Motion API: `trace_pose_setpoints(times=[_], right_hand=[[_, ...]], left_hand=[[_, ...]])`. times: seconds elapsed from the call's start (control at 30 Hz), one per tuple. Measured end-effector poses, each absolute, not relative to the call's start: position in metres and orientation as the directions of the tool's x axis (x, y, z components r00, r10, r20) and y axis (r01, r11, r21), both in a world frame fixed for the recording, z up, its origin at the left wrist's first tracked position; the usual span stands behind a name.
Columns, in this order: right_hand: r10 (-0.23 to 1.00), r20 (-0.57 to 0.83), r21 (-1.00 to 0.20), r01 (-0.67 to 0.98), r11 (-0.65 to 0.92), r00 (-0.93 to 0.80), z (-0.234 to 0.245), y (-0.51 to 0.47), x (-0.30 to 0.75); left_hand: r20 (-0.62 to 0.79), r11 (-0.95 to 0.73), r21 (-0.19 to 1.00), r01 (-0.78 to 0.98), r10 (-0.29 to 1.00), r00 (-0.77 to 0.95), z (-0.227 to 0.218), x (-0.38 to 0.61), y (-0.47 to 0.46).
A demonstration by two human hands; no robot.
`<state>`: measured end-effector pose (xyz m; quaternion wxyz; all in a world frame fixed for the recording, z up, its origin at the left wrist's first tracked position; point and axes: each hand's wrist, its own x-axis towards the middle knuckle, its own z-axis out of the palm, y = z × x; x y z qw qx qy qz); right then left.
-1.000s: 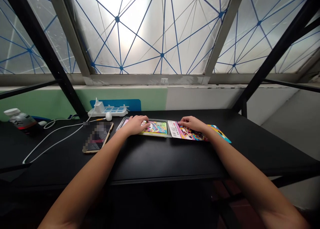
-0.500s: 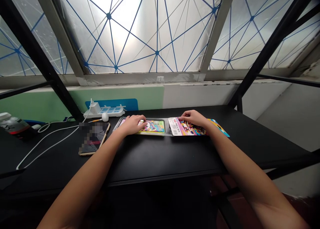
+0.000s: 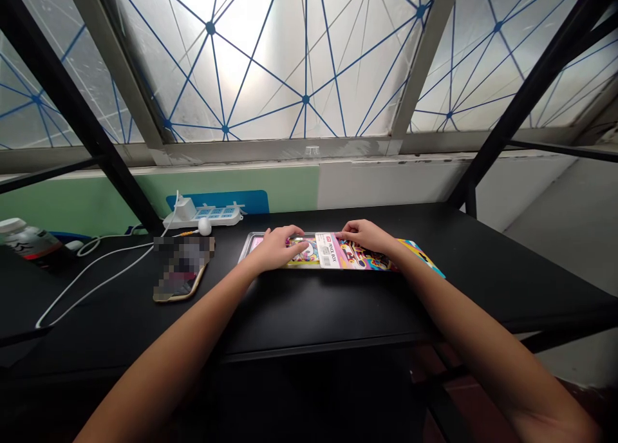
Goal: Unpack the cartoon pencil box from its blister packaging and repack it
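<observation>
A colourful flat pencil box (image 3: 304,253) lies on the black table (image 3: 309,301) near its far side. A bright printed card sleeve (image 3: 360,255) overlaps the box's right end. My left hand (image 3: 280,248) rests on the box with fingers curled over its top. My right hand (image 3: 367,235) holds the sleeve by its far edge, fingers bent onto it.
A phone (image 3: 181,275) lies left of the box. Behind it sit a white power strip (image 3: 205,216) with a plug, a white cable (image 3: 91,269) and a small white ball (image 3: 205,225). A bottle (image 3: 26,242) lies at far left. Black shelf posts flank the table.
The box and the sleeve have come together: the box has slid right under my left hand, and the sleeve now covers its right end where a gap stood before.
</observation>
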<state>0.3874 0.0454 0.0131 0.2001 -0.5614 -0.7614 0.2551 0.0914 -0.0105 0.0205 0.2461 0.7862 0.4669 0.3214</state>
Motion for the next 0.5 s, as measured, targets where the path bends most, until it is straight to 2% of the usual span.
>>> trace_pose_setpoints(times=[0.1,0.23,0.33,0.5], right_hand=[[0.955,-0.003,-0.618,0.751,0.231,-0.296,0.013,0.049,0.397],[0.947,-0.028,-0.62,0.749,0.234,-0.319,0.014,0.052,0.411],[0.93,-0.057,-0.62,0.743,0.253,-0.364,0.017,0.051,0.422],[0.909,-0.072,-0.564,0.768,0.302,-0.41,0.026,0.047,0.427]], left_hand=[[0.335,-0.425,0.826,0.371,0.899,0.283,0.027,0.086,-0.004],[0.382,-0.384,0.915,0.121,0.923,0.043,0.03,0.064,0.014],[0.298,-0.299,0.954,-0.013,0.952,-0.075,0.024,0.05,0.025],[0.173,-0.191,0.966,-0.175,0.979,-0.112,0.008,0.054,0.028]])
